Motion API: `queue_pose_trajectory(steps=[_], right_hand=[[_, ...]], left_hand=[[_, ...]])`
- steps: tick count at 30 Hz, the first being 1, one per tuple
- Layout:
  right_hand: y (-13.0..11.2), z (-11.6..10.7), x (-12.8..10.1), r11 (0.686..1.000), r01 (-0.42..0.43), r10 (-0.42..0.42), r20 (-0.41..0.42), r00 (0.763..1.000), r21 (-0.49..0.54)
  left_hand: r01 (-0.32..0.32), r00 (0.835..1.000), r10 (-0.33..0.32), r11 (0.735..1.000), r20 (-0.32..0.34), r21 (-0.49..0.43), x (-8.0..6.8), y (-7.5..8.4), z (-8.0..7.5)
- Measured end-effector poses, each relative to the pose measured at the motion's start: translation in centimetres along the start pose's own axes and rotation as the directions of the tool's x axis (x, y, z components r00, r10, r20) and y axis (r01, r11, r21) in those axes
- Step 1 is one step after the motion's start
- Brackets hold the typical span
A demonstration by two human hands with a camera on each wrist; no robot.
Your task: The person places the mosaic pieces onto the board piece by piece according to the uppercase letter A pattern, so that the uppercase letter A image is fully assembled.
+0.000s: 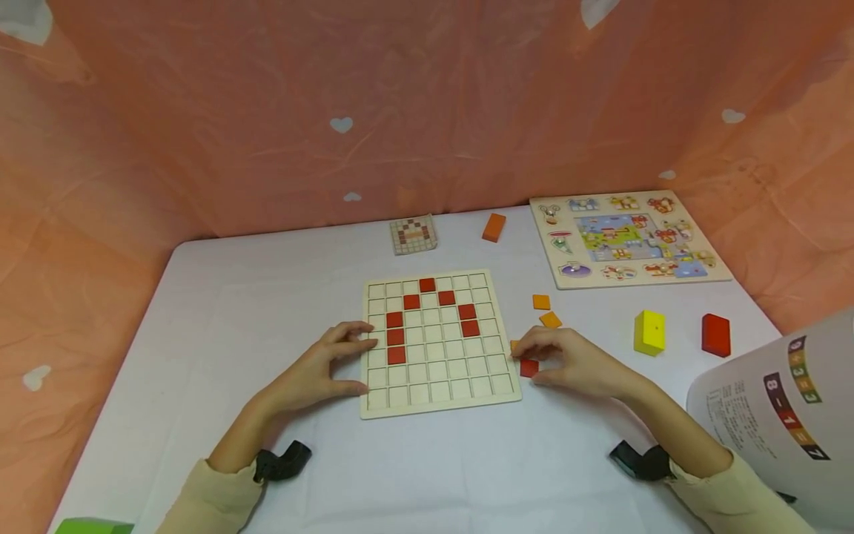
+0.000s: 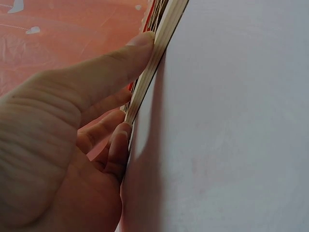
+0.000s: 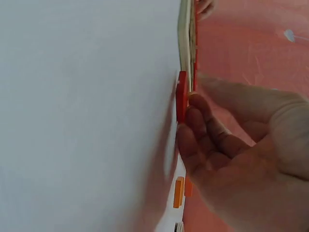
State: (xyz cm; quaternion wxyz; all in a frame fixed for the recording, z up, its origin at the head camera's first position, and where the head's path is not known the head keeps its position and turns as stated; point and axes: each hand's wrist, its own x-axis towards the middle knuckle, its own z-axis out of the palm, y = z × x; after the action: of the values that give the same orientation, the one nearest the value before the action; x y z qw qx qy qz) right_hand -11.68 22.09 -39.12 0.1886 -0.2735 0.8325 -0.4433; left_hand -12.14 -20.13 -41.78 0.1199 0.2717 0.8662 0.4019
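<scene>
A pale wooden grid board (image 1: pixel 437 371) lies on the white tablecloth, with several red square tiles (image 1: pixel 396 355) set in its cells in an arch shape. My left hand (image 1: pixel 307 371) rests its fairly straight fingers and thumb against the board's left edge. Beside the lower right edge, my right hand (image 1: pixel 577 363) pinches a loose red square tile (image 1: pixel 529 368) with curled fingers; the same red tile (image 3: pixel 181 97) shows at the fingertips in the right wrist view. An orange tile (image 1: pixel 514 346) is mostly hidden by that hand. Two more orange tiles (image 1: pixel 541 302) lie just above it.
Behind the board are a small pattern card (image 1: pixel 413 234) and an orange block (image 1: pixel 494 228). A picture puzzle board (image 1: pixel 565 280) lies back right. Yellow (image 1: pixel 649 331) and red (image 1: pixel 716 335) blocks stand right, near a white printed container (image 1: pixel 740 400). A green object (image 1: pixel 93 526) pokes in lower left.
</scene>
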Motion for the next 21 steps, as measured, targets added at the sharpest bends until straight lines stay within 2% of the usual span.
queue_pose_trajectory(steps=[8, 13, 21], right_hand=[[1.0, 0.2, -0.1, 0.998, 0.032, -0.032, 0.016, 0.999, -0.055], [0.6, 0.3, -0.1, 0.991, 0.072, -0.068, 0.039, 0.997, -0.114], [-0.5, 0.5, -0.2, 0.979, 0.047, -0.037, 0.055, 0.998, -0.199]], left_hand=[[0.003, 1.000, -0.003, 1.000, -0.002, 0.003, -0.1, 0.0, 0.0], [0.006, 1.000, -0.006, 1.000, -0.001, -0.005, -0.1, -0.2, 0.0], [0.014, 1.000, -0.014, 1.000, -0.001, -0.017, 0.0, -0.2, 0.0]])
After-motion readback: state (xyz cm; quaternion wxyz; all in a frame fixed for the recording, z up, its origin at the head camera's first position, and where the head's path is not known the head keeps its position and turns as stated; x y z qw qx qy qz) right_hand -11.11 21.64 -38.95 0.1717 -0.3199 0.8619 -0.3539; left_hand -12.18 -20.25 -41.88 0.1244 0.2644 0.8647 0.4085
